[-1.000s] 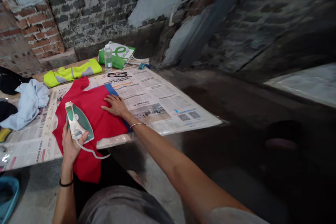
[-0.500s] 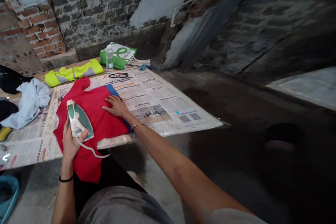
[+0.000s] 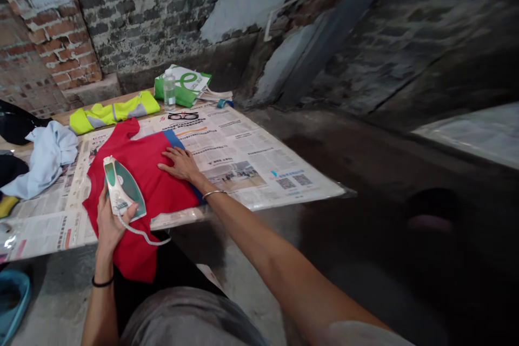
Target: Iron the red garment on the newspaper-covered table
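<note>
A red shirt [image 3: 148, 159] with a blue hem band [image 3: 172, 138] lies spread on a newspaper-covered table, one part of it hanging over the front edge. My left hand [image 3: 110, 219] is wrapped round a white and green clothes iron [image 3: 124, 188], which is over the left part of the shirt. From the iron's rear, a pale cord [image 3: 141, 234] trails down to the right. My right hand [image 3: 180, 164] rests flat on the shirt near the blue band, fingers spread.
At the back are a yellow reflective garment [image 3: 115, 110], a clear bottle [image 3: 169, 93], a green and white bag [image 3: 186, 86] and eyeglasses [image 3: 183, 116]. A pale blue cloth [image 3: 51, 157] lies to the left. A blue basin [image 3: 14, 297] stands below the table's front left.
Almost nothing differs. The iron and both hands stay in the same places, with only a very slight shift of the view.
</note>
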{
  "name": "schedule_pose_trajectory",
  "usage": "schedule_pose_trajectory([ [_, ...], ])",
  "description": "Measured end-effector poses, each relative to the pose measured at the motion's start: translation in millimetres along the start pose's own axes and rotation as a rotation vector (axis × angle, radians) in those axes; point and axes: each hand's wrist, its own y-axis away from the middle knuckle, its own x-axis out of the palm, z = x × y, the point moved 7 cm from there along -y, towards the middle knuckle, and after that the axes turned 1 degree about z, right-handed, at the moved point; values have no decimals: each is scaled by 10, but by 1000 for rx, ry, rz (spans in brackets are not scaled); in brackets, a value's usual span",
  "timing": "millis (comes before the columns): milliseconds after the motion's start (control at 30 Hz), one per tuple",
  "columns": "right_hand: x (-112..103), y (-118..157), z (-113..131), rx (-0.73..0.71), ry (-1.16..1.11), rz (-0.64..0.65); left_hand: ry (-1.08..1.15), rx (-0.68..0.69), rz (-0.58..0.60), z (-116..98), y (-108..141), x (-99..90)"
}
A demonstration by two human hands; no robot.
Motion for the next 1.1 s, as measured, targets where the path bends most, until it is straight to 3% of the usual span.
schedule_pose_trajectory([
  [567, 21, -18, -26, -4, 4, -12, 16, -39, 3, 34, -155, 32],
  [1100, -24, 3, -3, 5, 2, 10, 2, -23, -22, -47, 10, 5],
])
